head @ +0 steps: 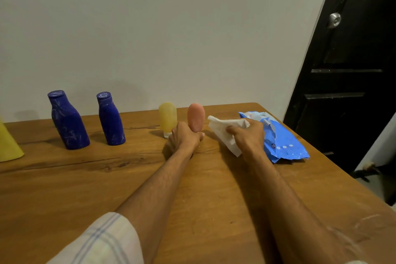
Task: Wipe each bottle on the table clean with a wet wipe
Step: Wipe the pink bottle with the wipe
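pink bottle (196,117) upright near far edge of table (64,188), its lower end inside left grip (184,135) | left grip clamped round it, forearm stretched forward | right grip (248,135) pinches wet wipe (225,132) just right of the bottle, beside blue wipe pack (282,141)

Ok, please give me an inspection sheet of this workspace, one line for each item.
Surface: wooden table, dark cracks in the grain.
Job's things: pink bottle upright; yellow bottle standing just left of it; blue bottles further left, upright, with pale marks; wipe; blue pack lying at the right.
Clutter: yellow thing at the left edge, cut off by the frame.
Grippers: left hand grips the pink bottle's lower part; right hand holds the wipe close beside that bottle, contact cannot be told.
Cables: nothing seen.
Surroundings: pale wall behind; black door with knob at right.
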